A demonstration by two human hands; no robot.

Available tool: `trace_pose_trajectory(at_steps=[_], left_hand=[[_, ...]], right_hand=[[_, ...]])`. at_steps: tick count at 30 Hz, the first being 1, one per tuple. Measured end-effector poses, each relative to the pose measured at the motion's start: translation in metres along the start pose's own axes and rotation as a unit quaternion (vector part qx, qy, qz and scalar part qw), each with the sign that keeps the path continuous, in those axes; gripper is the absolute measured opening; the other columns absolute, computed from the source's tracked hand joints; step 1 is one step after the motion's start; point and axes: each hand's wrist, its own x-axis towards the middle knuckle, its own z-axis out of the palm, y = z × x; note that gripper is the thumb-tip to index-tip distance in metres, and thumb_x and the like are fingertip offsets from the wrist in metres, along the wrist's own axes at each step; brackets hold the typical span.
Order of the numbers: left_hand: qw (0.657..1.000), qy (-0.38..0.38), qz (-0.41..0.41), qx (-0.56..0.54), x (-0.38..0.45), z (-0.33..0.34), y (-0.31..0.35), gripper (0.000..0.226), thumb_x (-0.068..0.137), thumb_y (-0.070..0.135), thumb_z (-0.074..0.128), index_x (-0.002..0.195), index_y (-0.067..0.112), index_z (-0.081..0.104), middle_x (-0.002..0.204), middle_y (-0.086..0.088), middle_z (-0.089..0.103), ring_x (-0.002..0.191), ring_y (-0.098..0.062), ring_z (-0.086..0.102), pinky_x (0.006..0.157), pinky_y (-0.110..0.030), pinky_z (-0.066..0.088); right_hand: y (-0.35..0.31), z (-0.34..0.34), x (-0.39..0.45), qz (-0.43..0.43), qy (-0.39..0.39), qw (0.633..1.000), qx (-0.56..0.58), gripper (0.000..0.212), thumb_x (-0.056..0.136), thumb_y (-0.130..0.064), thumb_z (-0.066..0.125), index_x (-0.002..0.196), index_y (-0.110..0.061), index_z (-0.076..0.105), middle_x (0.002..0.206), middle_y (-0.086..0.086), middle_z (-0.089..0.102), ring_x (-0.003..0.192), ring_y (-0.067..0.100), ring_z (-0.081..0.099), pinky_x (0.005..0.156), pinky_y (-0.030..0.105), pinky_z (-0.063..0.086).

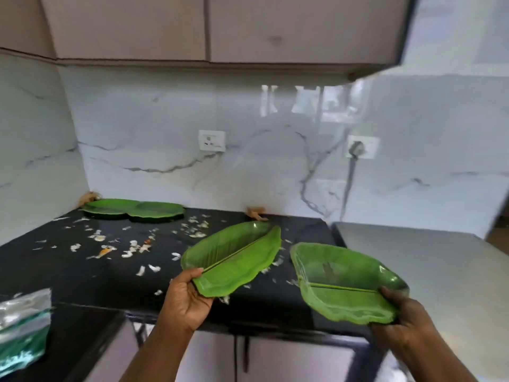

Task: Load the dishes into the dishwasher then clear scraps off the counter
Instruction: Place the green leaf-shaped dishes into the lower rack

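White marble-patterned wall panel (165,119): runs behind and to the left of the work area, carrying two white wall sockets (211,140); the right one has a grey cord plugged in.

Beige overhead cabinets (170,26): span the top of the view.

Glossy black stone tabletop (68,274): L-shaped, filling the lower left and centre. A pale grey flat surface (429,260) adjoins it on the right.

Pair of green leaf-shaped plastic plates at the rear (132,209): lie flat on the tabletop against the back wall, near the left corner, edges overlapping.

Green leaf-shaped plastic plate with a raised rim, right (341,279): held off the tabletop, tilted toward the camera, above the tabletop's right edge. The right hand (399,323) grips its near corner, thumb on the upper face, fingers curled beneath.

Narrow green leaf-shaped plastic plate with a centre rib, left (234,257): held tilted over the tabletop's middle. The left hand (187,301) grips its near end, thumb on top at the rib, fingers underneath.

Clear plastic bag with green contents (22,323): lies at the tabletop's near left edge, blurred.

White and orange food scraps (132,244): scattered across the tabletop between the rear plates and the held plates; a few lie under the left plate.
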Motion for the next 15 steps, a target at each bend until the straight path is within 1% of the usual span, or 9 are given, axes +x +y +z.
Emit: trace_pose_trajectory(at_steps=[2,3,5,7,8,11,12,14,15], left_hand=[[0.998,-0.024,-0.057,-0.001,-0.030,0.011,-0.052,0.029,0.058,0.004,0.065,0.087,0.001,0.072,0.083,-0.020,0.072,0.067,-0.035,0.071,0.052,-0.050,0.057],[0.995,-0.040,-0.092,0.008,-0.044,0.018,-0.081,0.040,0.045,0.005,0.078,0.084,0.000,0.074,0.088,-0.022,0.072,0.070,-0.038,0.071,0.053,-0.054,0.056],[0.984,-0.052,-0.170,0.034,-0.066,0.031,-0.134,0.057,0.029,0.005,0.086,0.084,-0.002,0.076,0.093,-0.025,0.071,0.074,-0.043,0.070,0.056,-0.058,0.054],[0.973,-0.050,-0.217,0.067,-0.088,0.046,-0.180,0.039,0.059,0.009,0.069,0.095,-0.004,0.072,0.095,-0.026,0.070,0.075,-0.043,0.069,0.059,-0.060,0.054],[0.964,-0.045,-0.248,0.085,-0.096,0.052,-0.206,0.039,0.069,0.009,0.053,0.102,-0.005,0.069,0.096,-0.027,0.069,0.076,-0.043,0.069,0.061,-0.061,0.055],[0.929,-0.065,-0.326,0.164,-0.123,0.059,-0.278,0.050,0.072,0.000,0.031,0.096,-0.002,0.074,0.099,-0.028,0.069,0.078,-0.043,0.069,0.068,-0.058,0.054],[0.916,-0.081,-0.347,0.185,-0.133,0.059,-0.296,0.051,0.071,-0.003,0.027,0.089,-0.001,0.075,0.097,-0.027,0.069,0.076,-0.043,0.069,0.064,-0.056,0.057],[0.883,-0.091,-0.389,0.247,-0.157,0.059,-0.337,0.052,0.069,-0.004,0.025,0.088,-0.004,0.073,0.091,-0.027,0.070,0.069,-0.041,0.069,0.054,-0.045,0.058],[0.870,-0.088,-0.404,0.269,-0.168,0.055,-0.356,0.051,0.069,-0.005,0.024,0.092,-0.005,0.070,0.090,-0.026,0.070,0.068,-0.040,0.069,0.051,-0.042,0.058]], right_hand=[[-0.033,-0.053,-0.034,-0.006,0.045,0.999,0.011,0.053,0.053,0.001,0.067,0.104,-0.008,0.060,0.059,0.019,0.068,0.044,0.036,0.064,0.062,0.060,0.051],[-0.050,-0.084,-0.054,-0.021,0.071,0.997,0.023,0.051,0.056,-0.002,0.071,0.105,-0.009,0.060,0.060,0.019,0.068,0.045,0.035,0.065,0.056,0.059,0.051],[-0.082,-0.143,-0.089,-0.065,0.134,0.988,0.045,0.074,0.040,-0.012,0.082,0.111,-0.009,0.061,0.068,0.019,0.071,0.057,0.037,0.068,0.063,0.064,0.051],[-0.108,-0.189,-0.125,-0.088,0.175,0.979,0.054,0.070,0.048,-0.019,0.074,0.117,-0.011,0.060,0.076,0.020,0.072,0.064,0.040,0.069,0.076,0.066,0.048],[-0.121,-0.211,-0.149,-0.096,0.191,0.974,0.078,0.064,0.050,-0.021,0.073,0.112,-0.010,0.062,0.075,0.020,0.072,0.061,0.040,0.068,0.070,0.065,0.050],[-0.143,-0.280,-0.202,-0.112,0.267,0.952,0.101,0.090,0.009,-0.003,0.084,0.096,-0.004,0.060,0.067,0.020,0.070,0.054,0.036,0.068,0.045,0.056,0.052],[-0.145,-0.297,-0.218,-0.114,0.285,0.945,0.116,0.080,0.021,0.001,0.080,0.098,-0.003,0.058,0.065,0.019,0.069,0.055,0.036,0.068,0.046,0.053,0.054],[-0.141,-0.340,-0.250,-0.124,0.349,0.918,0.141,0.049,0.056,0.004,0.050,0.104,-0.005,0.055,0.065,0.017,0.068,0.067,0.038,0.065,0.065,0.053,0.055],[-0.138,-0.361,-0.262,-0.119,0.391,0.902,0.141,0.047,0.060,0.006,0.037,0.102,-0.006,0.055,0.065,0.016,0.068,0.071,0.038,0.062,0.074,0.055,0.052]])
